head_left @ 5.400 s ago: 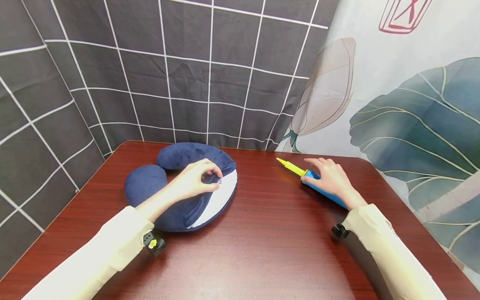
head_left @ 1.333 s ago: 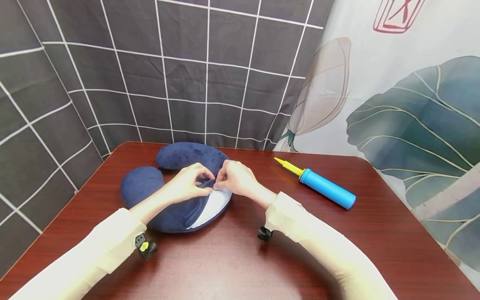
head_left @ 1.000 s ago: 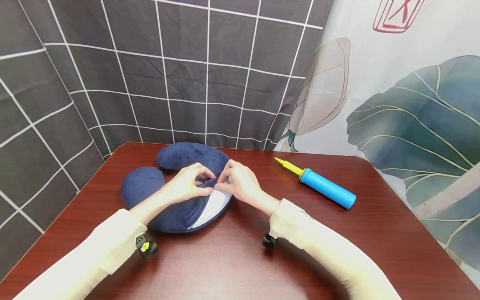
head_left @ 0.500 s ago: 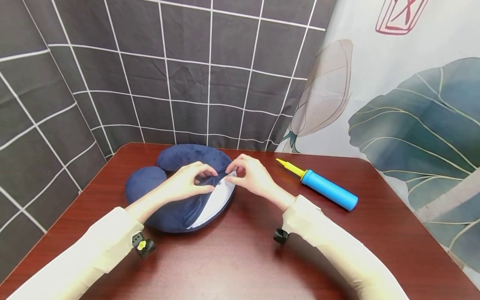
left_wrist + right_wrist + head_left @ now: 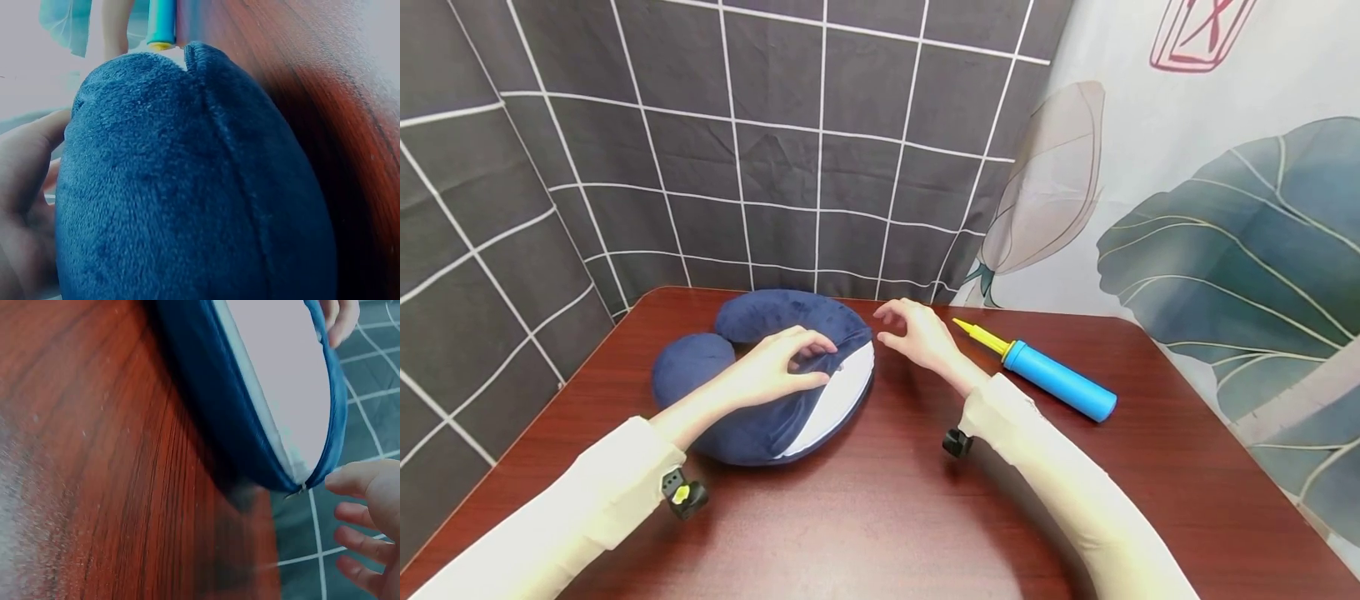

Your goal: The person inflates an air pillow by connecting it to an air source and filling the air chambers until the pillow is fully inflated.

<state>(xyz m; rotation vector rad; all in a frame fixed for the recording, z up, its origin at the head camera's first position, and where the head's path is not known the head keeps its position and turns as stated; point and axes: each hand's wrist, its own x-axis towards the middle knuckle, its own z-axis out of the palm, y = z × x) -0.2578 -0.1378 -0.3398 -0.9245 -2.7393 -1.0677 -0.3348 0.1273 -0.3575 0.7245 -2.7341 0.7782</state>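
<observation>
A navy plush U-shaped neck pillow [image 5: 763,312] lies on the table, its cover parted along the right side. White lining [image 5: 842,392] shows through the gap, with a small greyish bit at its upper edge. My left hand [image 5: 782,362] holds the cover's edge there between curled fingers and thumb; the pillow hides part of this hand in the left wrist view. My right hand [image 5: 921,337] hovers just right of the pillow, fingers apart and loosely bent, holding nothing. In the right wrist view a metal zip slider [image 5: 300,492] sits at the opening's end near the right thumb.
A blue hand pump [image 5: 1060,379] with a yellow nozzle lies on the right part of the reddish-brown table [image 5: 865,525]. Behind the table hang a dark grid-patterned cloth [image 5: 775,158] and a pale cloth with leaf prints [image 5: 1240,242].
Five seconds ago my right hand was over the pump. It moved to the pillow and pulled the cover's edge rightward; now it has let go and drawn away. My left hand has barely moved.
</observation>
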